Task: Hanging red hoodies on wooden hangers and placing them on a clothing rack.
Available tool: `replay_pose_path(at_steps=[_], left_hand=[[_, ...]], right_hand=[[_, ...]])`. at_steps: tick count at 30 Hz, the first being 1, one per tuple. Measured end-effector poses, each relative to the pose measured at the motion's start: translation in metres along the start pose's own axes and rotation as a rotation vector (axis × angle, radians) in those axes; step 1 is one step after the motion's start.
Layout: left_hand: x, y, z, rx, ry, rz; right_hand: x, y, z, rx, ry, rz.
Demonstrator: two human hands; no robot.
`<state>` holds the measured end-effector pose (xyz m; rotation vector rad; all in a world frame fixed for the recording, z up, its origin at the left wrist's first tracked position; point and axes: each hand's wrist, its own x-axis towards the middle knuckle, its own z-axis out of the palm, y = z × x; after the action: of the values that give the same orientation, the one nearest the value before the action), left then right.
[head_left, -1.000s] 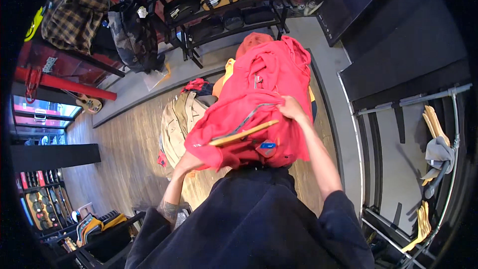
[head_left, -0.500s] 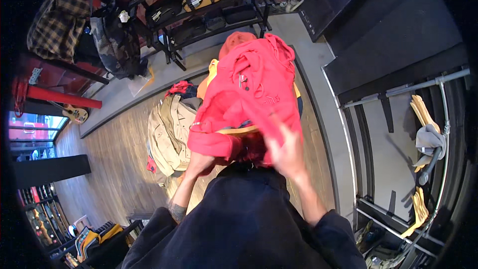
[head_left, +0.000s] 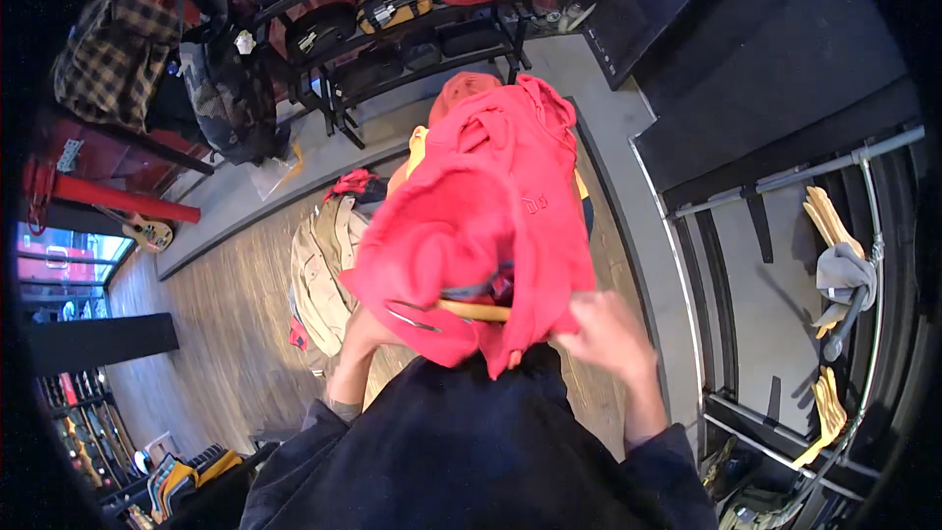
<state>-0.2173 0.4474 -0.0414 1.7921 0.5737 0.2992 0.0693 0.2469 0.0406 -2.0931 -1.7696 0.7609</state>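
Note:
A bright red hoodie (head_left: 549, 236) lies before me over a heap of clothes, its wide opening turned toward me. Inside that opening shows a wooden hanger bar (head_left: 476, 311), with dark cloth beside it. My left hand (head_left: 365, 332) grips the hoodie's near left edge; the fabric covers most of its fingers. At the near right edge, my right hand (head_left: 610, 336) has its fingers curled closed on the red cloth, slightly blurred. A dull red cap-like piece (head_left: 466, 88) and a bit of yellow cloth (head_left: 417, 149) stick out around the hoodie.
Left of the hoodie, a beige jacket (head_left: 324, 255) lies on other garments. A black rack (head_left: 412, 39) with several bags stands at the far side. On the right, a metal rail (head_left: 878, 226) carries wooden hangers (head_left: 832, 221). A black bench-like block (head_left: 103, 334) is at the left.
The hoodie's near opening has spread wider and its near edge has come toward me. My right hand has moved right and toward me, from over the cloth to its edge.

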Motion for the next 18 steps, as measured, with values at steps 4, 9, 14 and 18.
replay_pose_path(at_steps=[4,9,14,18], left_hand=[[0.009,0.044,-0.001,0.154,-0.353,-0.064],[0.115,0.081,-0.010,0.285,-0.218,-0.031],[0.316,0.048,-0.027,0.909,-0.168,-0.024],[0.326,-0.035,0.015,0.610,0.346,0.621]], right_hand=[[-0.014,0.000,0.010,0.114,0.066,-0.046],[0.038,0.040,-0.037,0.044,0.165,-0.044],[0.169,0.138,-0.059,-0.060,0.605,-0.075],[0.212,0.203,0.018,0.063,0.333,0.182]])
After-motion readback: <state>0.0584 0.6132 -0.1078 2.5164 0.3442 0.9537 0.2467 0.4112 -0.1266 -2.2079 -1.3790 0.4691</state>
